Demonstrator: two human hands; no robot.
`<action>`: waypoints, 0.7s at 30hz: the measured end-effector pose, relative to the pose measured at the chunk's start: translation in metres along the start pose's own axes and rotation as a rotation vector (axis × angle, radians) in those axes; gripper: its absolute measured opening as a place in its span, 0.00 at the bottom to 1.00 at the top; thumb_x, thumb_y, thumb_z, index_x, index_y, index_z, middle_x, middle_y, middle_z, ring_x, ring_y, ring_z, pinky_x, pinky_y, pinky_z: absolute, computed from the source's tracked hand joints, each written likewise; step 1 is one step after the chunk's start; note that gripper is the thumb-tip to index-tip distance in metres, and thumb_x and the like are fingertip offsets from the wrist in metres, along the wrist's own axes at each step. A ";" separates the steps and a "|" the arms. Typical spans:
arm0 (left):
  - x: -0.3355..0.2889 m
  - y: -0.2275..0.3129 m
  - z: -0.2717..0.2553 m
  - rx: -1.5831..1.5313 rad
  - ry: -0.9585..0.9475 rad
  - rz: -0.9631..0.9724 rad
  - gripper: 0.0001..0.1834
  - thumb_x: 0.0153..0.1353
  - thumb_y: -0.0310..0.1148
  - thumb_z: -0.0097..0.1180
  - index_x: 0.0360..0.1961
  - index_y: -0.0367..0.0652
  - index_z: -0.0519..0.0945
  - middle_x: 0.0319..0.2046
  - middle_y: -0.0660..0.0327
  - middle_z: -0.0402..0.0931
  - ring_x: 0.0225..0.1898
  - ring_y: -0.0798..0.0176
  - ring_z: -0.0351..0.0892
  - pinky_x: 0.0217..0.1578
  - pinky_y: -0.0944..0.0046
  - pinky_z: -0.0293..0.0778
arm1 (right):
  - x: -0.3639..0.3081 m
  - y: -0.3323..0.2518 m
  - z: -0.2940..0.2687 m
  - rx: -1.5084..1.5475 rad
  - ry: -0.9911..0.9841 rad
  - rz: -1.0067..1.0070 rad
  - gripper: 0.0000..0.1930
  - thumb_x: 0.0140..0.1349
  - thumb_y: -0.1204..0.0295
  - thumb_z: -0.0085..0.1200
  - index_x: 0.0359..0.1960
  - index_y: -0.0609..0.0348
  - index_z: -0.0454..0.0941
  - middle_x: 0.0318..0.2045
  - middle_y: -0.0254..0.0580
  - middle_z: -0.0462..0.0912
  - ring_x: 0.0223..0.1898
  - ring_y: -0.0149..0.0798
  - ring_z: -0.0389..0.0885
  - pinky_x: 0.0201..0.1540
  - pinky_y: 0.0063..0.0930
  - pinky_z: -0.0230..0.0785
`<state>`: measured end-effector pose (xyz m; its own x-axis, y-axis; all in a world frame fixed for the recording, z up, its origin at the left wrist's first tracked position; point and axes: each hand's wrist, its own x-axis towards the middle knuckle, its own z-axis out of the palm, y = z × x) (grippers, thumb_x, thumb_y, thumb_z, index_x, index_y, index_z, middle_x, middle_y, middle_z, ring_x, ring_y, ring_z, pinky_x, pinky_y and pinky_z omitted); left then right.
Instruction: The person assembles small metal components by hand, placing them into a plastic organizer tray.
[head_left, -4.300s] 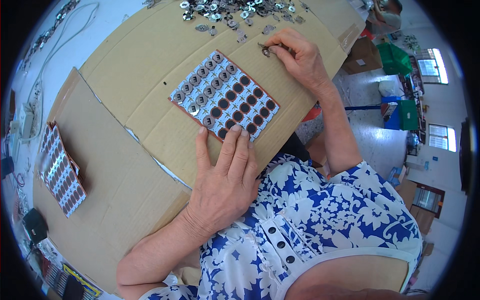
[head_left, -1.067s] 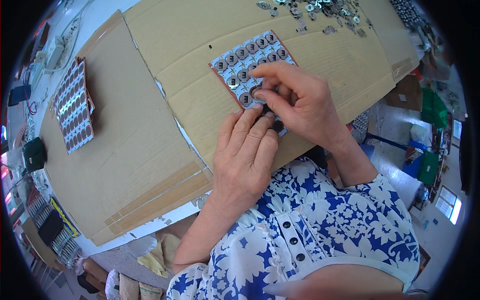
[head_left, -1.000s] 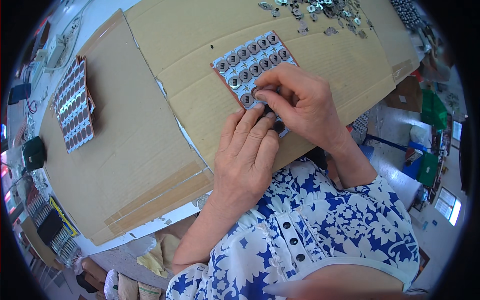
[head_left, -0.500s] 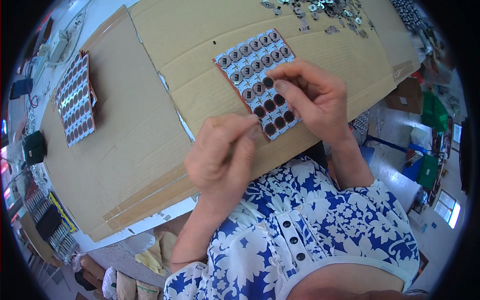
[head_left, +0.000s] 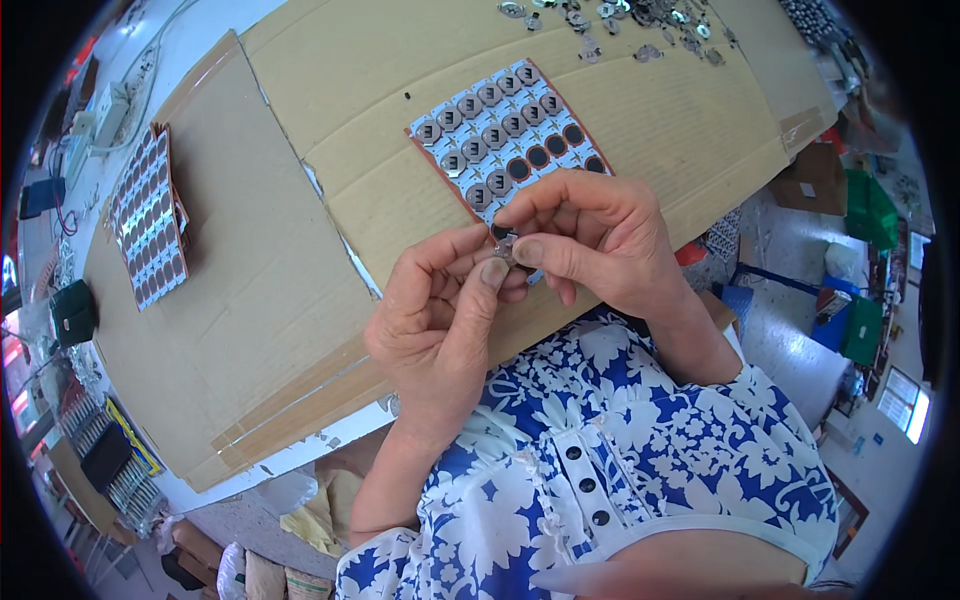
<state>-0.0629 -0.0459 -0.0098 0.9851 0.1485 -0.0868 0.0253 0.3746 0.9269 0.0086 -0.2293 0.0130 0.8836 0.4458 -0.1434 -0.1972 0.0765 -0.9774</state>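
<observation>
Both hands meet over the near part of a white panel [head_left: 486, 167] with reddish edges. Between the fingertips is a small silver metal disc [head_left: 505, 247], partly hidden by them. My left hand [head_left: 430, 315] pinches it between thumb and index finger. From the other side, my right hand [head_left: 610, 240] holds it with thumb and forefinger. Round silver discs with dark tabs sit in the panel's far rows and at the left of the third row. Bare black circles [head_left: 537, 157] show in the rest of that row. My hands cover most of the near rows.
A loose heap of silver discs [head_left: 655, 18] lies at the far side of the cardboard-covered table [head_left: 300, 330]. To the left stands a stack of similar panels [head_left: 150, 215]. A small black bit [head_left: 407, 96] lies beyond the panel. Green bins [head_left: 868, 208] are off to the right.
My right hand has come down and left to meet my left hand, and the silver disc now shows between their fingertips. The head view has shifted slightly.
</observation>
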 end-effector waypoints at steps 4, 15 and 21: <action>-0.003 -0.011 -0.002 0.235 -0.008 0.138 0.20 0.73 0.18 0.69 0.64 0.28 0.83 0.48 0.50 0.91 0.45 0.61 0.94 0.47 0.64 0.92 | 0.000 -0.005 -0.012 -0.111 -0.058 0.013 0.07 0.74 0.84 0.65 0.50 0.66 0.89 0.36 0.34 0.91 0.32 0.20 0.87 0.32 0.16 0.78; 0.012 -0.007 0.000 1.159 -0.183 0.665 0.30 0.50 0.27 0.82 0.57 0.39 0.90 0.61 0.53 0.88 0.64 0.42 0.83 0.63 0.44 0.78 | 0.034 -0.006 -0.029 -0.781 0.079 -0.308 0.06 0.68 0.83 0.66 0.44 0.65 0.86 0.32 0.38 0.88 0.29 0.22 0.83 0.30 0.22 0.73; 0.013 -0.007 0.004 1.168 -0.190 0.654 0.29 0.49 0.28 0.83 0.56 0.39 0.90 0.60 0.53 0.88 0.65 0.41 0.83 0.63 0.42 0.77 | 0.036 -0.006 -0.026 -0.713 0.155 -0.167 0.07 0.65 0.84 0.67 0.42 0.63 0.85 0.33 0.42 0.86 0.31 0.34 0.86 0.33 0.33 0.76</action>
<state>-0.0501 -0.0504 -0.0164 0.8781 -0.1647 0.4492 -0.4183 -0.7200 0.5537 0.0525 -0.2372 0.0099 0.9377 0.3442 0.0469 0.2214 -0.4881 -0.8442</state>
